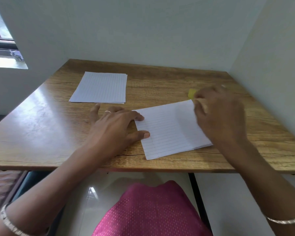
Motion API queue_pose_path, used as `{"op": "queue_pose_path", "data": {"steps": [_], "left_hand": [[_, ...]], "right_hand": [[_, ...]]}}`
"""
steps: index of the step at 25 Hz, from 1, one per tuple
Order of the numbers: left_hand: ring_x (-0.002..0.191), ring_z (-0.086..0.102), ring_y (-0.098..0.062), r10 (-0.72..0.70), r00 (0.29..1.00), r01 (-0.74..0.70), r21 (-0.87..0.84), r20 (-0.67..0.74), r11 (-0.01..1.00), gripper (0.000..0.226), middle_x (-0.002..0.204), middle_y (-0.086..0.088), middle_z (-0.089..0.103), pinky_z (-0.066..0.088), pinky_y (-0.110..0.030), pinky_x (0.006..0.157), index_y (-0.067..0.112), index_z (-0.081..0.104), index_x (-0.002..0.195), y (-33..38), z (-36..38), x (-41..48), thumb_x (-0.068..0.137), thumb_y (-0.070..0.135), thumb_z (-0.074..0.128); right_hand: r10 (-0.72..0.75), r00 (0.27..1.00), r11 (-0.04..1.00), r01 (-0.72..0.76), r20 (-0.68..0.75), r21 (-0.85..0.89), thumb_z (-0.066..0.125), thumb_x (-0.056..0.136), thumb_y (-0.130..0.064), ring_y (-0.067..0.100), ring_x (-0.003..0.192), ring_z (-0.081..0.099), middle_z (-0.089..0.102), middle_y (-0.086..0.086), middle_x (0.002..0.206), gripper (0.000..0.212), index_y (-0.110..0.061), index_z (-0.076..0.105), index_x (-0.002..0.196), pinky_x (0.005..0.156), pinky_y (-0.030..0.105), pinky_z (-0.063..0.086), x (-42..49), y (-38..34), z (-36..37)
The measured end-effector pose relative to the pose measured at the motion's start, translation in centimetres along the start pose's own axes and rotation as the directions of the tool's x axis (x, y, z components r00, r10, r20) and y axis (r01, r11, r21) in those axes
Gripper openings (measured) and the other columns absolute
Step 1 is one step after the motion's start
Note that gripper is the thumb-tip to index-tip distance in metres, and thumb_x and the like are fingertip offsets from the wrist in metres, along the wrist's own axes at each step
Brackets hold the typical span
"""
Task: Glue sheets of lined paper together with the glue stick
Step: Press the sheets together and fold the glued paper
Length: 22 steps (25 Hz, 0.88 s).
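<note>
Your left hand (pixel 116 126) lies flat and spread on the wood-grain tabletop (pixel 41 125). Its thumb and forefinger tips press on the left edge of the near stack of white lined paper sheets (pixel 167 132) and pin it in place.

Your right hand (pixel 218 113) is over the stack's far right corner with its fingers curled. It is blurred, so you cannot tell whether it pinches the top sheet's corner, holds something else, or holds nothing. The right part of the top sheet looks bowed upward there, which suggests a lift, but treat that as a guess.

The stack sits just in front of you, between your hands. It is turned slightly, and its ruled lines run across you from left to right.

A small yellow object (pixel 191 93), probably the glue stick or its cap, shows just beyond the stack's far right corner, right at your right fingertips. Its long axis is hidden. It is well apart from your left hand, so the right hand is the one to take it while the left keeps the sheets from sliding.

A second pile of white lined paper (pixel 100 87) lies flat at the far left, nearer your left hand and touched by neither.
</note>
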<state>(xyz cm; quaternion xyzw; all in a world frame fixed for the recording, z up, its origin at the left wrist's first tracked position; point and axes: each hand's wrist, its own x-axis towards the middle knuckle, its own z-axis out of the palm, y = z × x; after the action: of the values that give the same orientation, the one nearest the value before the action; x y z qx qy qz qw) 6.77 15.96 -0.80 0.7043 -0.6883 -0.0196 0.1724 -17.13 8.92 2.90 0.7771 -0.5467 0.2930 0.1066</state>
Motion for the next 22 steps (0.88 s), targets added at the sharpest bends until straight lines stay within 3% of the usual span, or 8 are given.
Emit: {"op": "queue_pose_path", "data": {"steps": [3, 7, 11, 17, 22], "left_hand": [[0.147, 0.022, -0.012, -0.011, 0.998, 0.014, -0.047, 0.067, 0.999, 0.060, 0.150, 0.019, 0.044, -0.002, -0.055, 0.118, 0.048, 0.049, 0.128, -0.2, 0.1, 0.4, 0.078, 0.080, 0.044], [0.147, 0.024, -0.010, -0.015, 0.996, 0.023, -0.093, 0.090, 0.995, 0.067, 0.144, 0.018, 0.049, -0.002, -0.055, 0.117, 0.045, 0.046, 0.127, -0.6, 0.1, 0.4, 0.072, 0.083, 0.041], [0.145, 0.027, -0.011, -0.010, 0.998, 0.015, -0.078, 0.058, 0.997, 0.069, 0.142, 0.018, 0.051, -0.001, -0.054, 0.118, 0.042, 0.042, 0.126, -0.7, 0.5, 0.2, 0.071, 0.084, 0.039], [0.149, 0.019, -0.008, -0.004, 0.998, 0.007, -0.054, 0.061, 0.999, 0.078, 0.148, 0.019, 0.045, -0.005, -0.055, 0.118, 0.046, 0.037, 0.138, -0.8, 0.5, 0.4, 0.072, 0.088, 0.032], [0.148, 0.020, -0.008, 0.009, 0.997, -0.006, -0.046, 0.074, 0.999, 0.090, 0.150, 0.021, 0.044, -0.004, -0.055, 0.119, 0.047, 0.037, 0.139, -1.1, 0.7, 0.6, 0.065, 0.095, 0.022]], "right_hand": [[-0.177, 0.911, 0.980, 0.127, 0.373, 0.155, 0.053, 0.101, -0.020, 0.025, 0.130, 0.044, 0.058, 0.000, 0.129, 0.037, -0.031, 0.066, 0.134, 0.107, 0.045, 0.036, 1.0, -4.3, 1.1], [-0.244, 0.831, 0.964, 0.262, 0.500, 0.035, 0.054, 0.099, -0.026, 0.027, 0.136, 0.032, 0.045, 0.001, 0.141, 0.049, -0.038, 0.053, 0.147, 0.107, 0.049, 0.028, 1.5, -8.0, 3.7], [-0.220, 0.845, 0.959, 0.279, 0.487, -0.051, 0.066, 0.093, -0.039, 0.027, 0.137, 0.031, 0.043, 0.001, 0.145, 0.061, -0.038, 0.045, 0.151, 0.105, 0.048, 0.027, 1.0, -8.2, 4.7], [-0.088, 0.895, 0.978, 0.160, 0.437, -0.130, 0.043, 0.100, -0.011, 0.026, 0.134, 0.035, 0.044, 0.000, 0.142, 0.062, -0.044, 0.041, 0.152, 0.105, 0.049, 0.026, 0.8, -3.9, 4.6], [0.072, 0.916, 0.969, 0.029, 0.395, -0.244, 0.041, 0.101, -0.010, 0.025, 0.130, 0.040, 0.048, 0.000, 0.137, 0.063, -0.045, 0.041, 0.153, 0.106, 0.049, 0.029, 0.9, 0.6, 4.2]]}}
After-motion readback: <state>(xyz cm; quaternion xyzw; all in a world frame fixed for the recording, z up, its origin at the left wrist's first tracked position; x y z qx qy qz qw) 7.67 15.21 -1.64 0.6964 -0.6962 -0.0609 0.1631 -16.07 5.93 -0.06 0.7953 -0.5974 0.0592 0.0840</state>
